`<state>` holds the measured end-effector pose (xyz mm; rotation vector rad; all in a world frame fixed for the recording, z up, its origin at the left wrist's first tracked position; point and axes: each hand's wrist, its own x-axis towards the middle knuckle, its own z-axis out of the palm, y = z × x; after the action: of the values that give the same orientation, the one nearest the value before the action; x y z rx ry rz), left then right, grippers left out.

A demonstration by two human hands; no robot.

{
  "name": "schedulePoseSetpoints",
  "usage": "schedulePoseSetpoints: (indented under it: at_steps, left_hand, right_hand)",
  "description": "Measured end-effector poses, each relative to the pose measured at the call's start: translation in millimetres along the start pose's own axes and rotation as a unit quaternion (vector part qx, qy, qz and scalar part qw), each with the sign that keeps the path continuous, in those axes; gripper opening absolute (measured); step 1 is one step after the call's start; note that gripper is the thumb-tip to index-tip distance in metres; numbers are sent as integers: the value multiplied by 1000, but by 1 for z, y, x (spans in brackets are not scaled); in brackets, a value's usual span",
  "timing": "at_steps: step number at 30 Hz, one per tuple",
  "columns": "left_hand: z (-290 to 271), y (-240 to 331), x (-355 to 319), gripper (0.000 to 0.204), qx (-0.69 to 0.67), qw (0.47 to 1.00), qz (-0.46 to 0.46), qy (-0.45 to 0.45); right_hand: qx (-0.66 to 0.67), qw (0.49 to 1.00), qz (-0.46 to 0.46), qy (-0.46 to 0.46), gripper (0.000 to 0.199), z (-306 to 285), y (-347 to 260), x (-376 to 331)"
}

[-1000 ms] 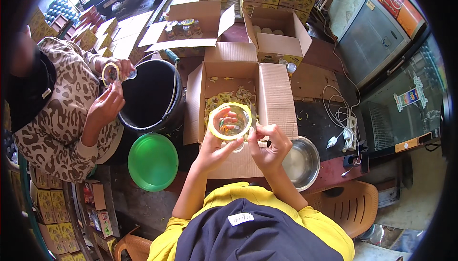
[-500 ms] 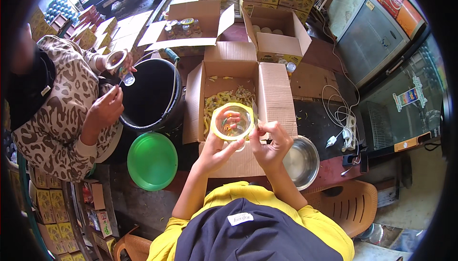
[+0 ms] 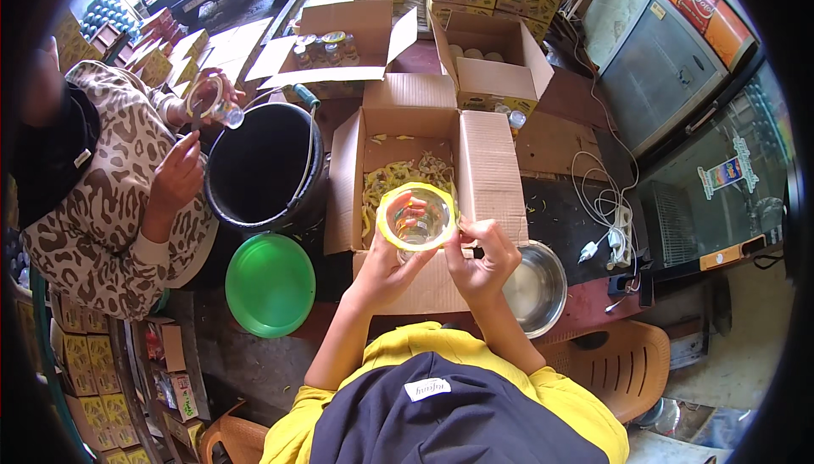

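My left hand (image 3: 383, 276) is wrapped round a clear glass jar (image 3: 431, 225) with a yellow rim, its mouth tilted up towards me. Through the glass, the fingers behind it show. At the right side of that rim, my right hand (image 3: 485, 254) pinches with thumb and forefinger; what lies between them is too small to make out. Both hands are above the near edge of an open cardboard box (image 3: 492, 163). Yellowish strips and scraps (image 3: 405, 171) lie on the bottom of this box.
A green basin (image 3: 271, 286) and black bucket (image 3: 264, 159) stand left, a steel bowl (image 3: 543, 290) right. A co-worker (image 3: 127, 184) on the left holds a jar and a thin tool. Open cartons (image 3: 500, 78) with jars are beyond; a white power strip (image 3: 621, 235) lies right.
My right fingers have come closer against the jar's rim, and the jar has turned slightly. The co-worker's tool hand has moved left and up to their jar.
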<state>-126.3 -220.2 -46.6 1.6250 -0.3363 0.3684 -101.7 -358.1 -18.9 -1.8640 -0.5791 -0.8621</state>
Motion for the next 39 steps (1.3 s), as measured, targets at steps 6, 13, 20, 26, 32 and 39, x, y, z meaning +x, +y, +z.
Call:
schedulePoseSetpoints:
  at_steps: [6,13,20,26,32,39]
  left_hand:
    - [-3,-1,-1,66,25,1000,0,-4]
    - [-6,1,1,65,44,998,-4,-36]
    - [-12,-5,1,66,-49,998,-24,-33]
    - [-13,-3,-1,67,-53,996,-42,-56]
    - [-9,-2,-1,67,-42,995,-38,-76]
    - [-5,1,1,65,-126,991,-32,-21]
  right_hand:
    - [32,998,45,-27,13,-3,2,4]
    - [31,997,59,-29,13,-4,5,3]
    - [116,986,113,-40,11,-4,10,-2]
    - [77,992,94,-40,11,-4,5,4]
    - [84,991,96,-34,11,-4,11,4]
    - [83,992,84,-43,12,-5,1,-2]
